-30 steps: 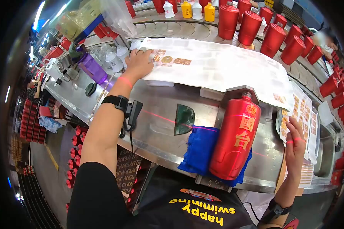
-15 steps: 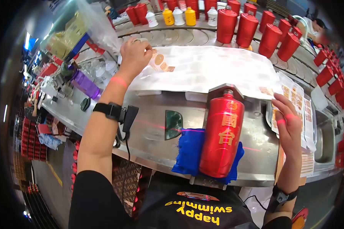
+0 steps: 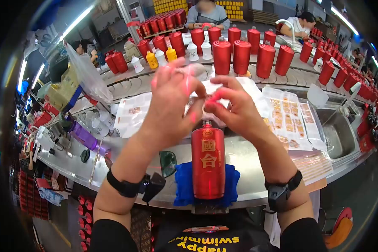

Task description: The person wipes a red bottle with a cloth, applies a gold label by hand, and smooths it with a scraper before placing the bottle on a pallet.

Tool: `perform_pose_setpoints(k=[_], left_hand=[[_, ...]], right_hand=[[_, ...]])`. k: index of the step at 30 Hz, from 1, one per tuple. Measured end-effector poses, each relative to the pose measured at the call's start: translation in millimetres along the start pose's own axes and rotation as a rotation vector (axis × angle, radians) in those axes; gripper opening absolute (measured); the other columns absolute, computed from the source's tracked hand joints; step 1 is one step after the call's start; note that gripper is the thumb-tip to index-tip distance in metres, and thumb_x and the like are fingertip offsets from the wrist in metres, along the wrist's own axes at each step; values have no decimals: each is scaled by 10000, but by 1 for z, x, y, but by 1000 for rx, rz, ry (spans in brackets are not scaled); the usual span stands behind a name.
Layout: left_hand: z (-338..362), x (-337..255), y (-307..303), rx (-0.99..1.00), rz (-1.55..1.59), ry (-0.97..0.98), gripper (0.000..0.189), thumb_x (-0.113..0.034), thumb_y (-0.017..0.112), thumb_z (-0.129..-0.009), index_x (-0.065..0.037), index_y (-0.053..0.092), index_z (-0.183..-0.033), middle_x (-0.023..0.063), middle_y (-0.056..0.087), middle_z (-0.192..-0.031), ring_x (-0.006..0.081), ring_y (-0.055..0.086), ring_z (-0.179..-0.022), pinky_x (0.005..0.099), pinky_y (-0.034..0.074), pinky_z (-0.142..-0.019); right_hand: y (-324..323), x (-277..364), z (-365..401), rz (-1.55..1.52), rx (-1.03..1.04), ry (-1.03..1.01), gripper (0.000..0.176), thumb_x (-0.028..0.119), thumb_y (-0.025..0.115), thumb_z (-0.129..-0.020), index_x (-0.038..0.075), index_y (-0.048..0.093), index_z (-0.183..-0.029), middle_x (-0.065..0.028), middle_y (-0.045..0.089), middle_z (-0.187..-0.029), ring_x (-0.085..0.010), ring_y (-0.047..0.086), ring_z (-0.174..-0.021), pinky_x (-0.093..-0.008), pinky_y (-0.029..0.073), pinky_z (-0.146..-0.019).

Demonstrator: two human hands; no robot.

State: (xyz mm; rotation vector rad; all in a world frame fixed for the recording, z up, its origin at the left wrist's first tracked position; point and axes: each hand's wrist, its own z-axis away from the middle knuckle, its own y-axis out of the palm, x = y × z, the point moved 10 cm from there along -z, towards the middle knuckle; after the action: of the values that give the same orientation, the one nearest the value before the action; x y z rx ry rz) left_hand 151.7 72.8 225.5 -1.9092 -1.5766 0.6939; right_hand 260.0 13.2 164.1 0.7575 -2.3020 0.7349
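Observation:
My left hand (image 3: 170,103) is raised above the work surface, thumb and forefinger pinched together and the other fingers lifted. Facing it, my right hand (image 3: 236,107) also pinches, its fingertips meeting those of the left. Whatever lies between them is too small and blurred to name. Just below the hands, a red bottle (image 3: 208,176) with gold characters rests on a blue cloth (image 3: 185,180), its neck pointing away from me. Behind the hands, a white sheet (image 3: 132,115) is partly hidden. A dark green plate-like piece (image 3: 168,163) lies left of the bottle.
Red bottles (image 3: 221,56) and small white and yellow bottles (image 3: 151,60) line the conveyor (image 3: 130,77). At right are sheets of gold decals (image 3: 286,117) and a sink (image 3: 338,134). A purple bottle (image 3: 83,135) stands left. A co-worker (image 3: 206,17) sits opposite.
My left hand has left the white sheet and moved right; my right hand has moved left to meet it above the bottle neck. The view has tilted up.

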Motion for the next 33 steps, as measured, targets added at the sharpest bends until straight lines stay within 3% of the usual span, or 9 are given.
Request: perform_pose_setpoints(k=[6,9,13,16,19,24,27,28,33], left_hand=[[27,14,18,50,345,-243,280,-135,688,-771,-48,594,-1020,171,571,-1263,424,389,-1313,509,318,-1086],[22,5,20,61,334,-162,226,-115,682,-773,-41,600,-970,160,603,-1215,423,387,-1322,519,284,-1110],[17,-27,-4,-42,-188,81,180,-111,686,-772,-80,620,-938,137,632,-1115,384,423,-1298,560,225,-1122],[25,-39,-13,-118,-380,166,120,-158,663,-844,-80,622,-925,170,609,-1238,383,425,-1312,546,222,-1131],[28,-28,-23,-258,-234,-21,184,-240,654,-882,-72,639,-955,187,625,-1170,388,447,-1280,534,242,-1125],[60,20,74,188,1389,-689,863,-716,211,-961,26,647,-1027,178,594,-1271,304,450,-1286,446,291,-1097],[49,7,54,192,1072,-451,846,-742,279,-938,16,647,-1024,197,598,-1255,313,457,-1282,448,280,-1106],[43,0,42,248,789,-352,600,-611,531,-923,-26,637,-1006,237,506,-1359,346,396,-1323,492,270,-1120],[37,-38,27,166,322,-133,598,-565,739,-739,-44,611,-1003,277,490,-1331,477,317,-1351,562,181,-1130]], right_hand=[[-14,7,28,-146,18,136,150,136,736,-851,21,661,-912,-166,540,-1241,-290,577,-1129,-369,510,-873],[-9,13,37,-87,114,121,100,62,673,-918,3,593,-928,-118,471,-1301,-108,607,-1007,-232,538,-722],[-19,18,45,-22,123,130,113,99,703,-901,30,613,-896,-105,487,-1313,-148,524,-1040,-266,479,-827],[-24,28,47,130,134,77,118,96,730,-859,34,632,-874,-118,499,-1302,-226,499,-1082,-348,452,-902],[-27,49,47,296,109,-44,116,87,734,-840,33,638,-876,-136,509,-1284,-265,511,-1078,-378,449,-911],[-28,61,47,370,99,-97,113,68,722,-814,29,639,-879,-156,522,-1265,-298,521,-1082,-397,449,-910],[-28,55,50,363,121,-76,107,52,698,-794,17,629,-867,-167,532,-1257,-309,536,-1084,-391,454,-892],[-28,52,50,363,132,-75,104,47,688,-788,12,624,-861,-171,537,-1253,-313,545,-1080,-386,458,-882],[-28,37,50,361,130,-19,91,46,654,-781,-3,603,-838,-181,558,-1229,-321,581,-1046,-371,476,-831]])
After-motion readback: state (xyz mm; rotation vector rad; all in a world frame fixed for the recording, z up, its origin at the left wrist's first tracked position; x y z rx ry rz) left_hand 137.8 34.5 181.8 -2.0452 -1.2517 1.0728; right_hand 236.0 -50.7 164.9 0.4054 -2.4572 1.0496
